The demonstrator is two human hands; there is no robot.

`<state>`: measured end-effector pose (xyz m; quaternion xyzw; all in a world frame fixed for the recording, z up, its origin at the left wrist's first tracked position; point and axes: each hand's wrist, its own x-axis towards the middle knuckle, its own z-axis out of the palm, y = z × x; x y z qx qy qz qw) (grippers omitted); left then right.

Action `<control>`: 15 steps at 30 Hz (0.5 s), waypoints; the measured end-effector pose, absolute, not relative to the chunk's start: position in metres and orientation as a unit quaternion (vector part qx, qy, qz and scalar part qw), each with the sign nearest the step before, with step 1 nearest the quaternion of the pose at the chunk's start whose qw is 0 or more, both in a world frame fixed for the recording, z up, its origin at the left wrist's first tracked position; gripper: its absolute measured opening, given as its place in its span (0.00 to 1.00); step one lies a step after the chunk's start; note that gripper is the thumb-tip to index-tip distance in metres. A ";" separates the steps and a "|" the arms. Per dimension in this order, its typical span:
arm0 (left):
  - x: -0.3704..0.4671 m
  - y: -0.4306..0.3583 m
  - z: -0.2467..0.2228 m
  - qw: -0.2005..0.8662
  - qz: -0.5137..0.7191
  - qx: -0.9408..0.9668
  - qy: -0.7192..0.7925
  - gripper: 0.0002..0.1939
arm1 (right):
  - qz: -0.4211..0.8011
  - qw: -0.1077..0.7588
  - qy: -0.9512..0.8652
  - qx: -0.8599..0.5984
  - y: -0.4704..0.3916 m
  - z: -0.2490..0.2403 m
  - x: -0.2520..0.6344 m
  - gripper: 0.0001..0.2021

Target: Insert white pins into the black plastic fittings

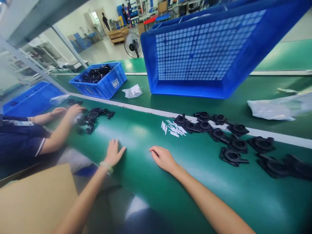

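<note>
My left hand [113,154] rests flat near the front edge of the green work surface [138,172], fingers stretched and thumb apart, with nothing in it. To its right, my right hand [163,158] is curled closed on the surface; a dark gap shows between its fingers, and I cannot make out what it holds. Beyond the right hand lies a loose heap of thin white strips [173,128]. Several black round plastic housings with side spouts [234,156] spread from beside the strips toward the right edge.
A large blue crate [190,87] stands tilted at the back. Behind left, a blue bin [97,87] holds black parts. Plastic bags [133,91] lie on the far strip. At left a co-worker's hands [74,112] handle black parts [94,115]. A cardboard box [39,198] stands front left.
</note>
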<state>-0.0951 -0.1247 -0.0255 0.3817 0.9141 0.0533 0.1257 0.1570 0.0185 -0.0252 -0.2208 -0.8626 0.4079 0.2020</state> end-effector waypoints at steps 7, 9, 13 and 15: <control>-0.008 0.037 0.022 0.038 0.207 0.643 0.736 0.22 | 0.401 0.208 -0.866 -0.214 0.017 -0.028 0.158 0.10; 0.017 0.083 0.024 0.026 0.197 0.684 0.702 0.19 | 0.398 0.209 -0.868 -0.213 0.018 -0.029 0.157 0.10; 0.058 0.144 0.011 0.033 0.157 0.732 0.662 0.14 | 0.391 0.207 -0.871 -0.212 0.019 -0.031 0.157 0.09; 0.070 0.158 0.005 0.046 0.155 0.742 0.650 0.11 | 0.392 0.205 -0.871 -0.212 0.020 -0.032 0.157 0.08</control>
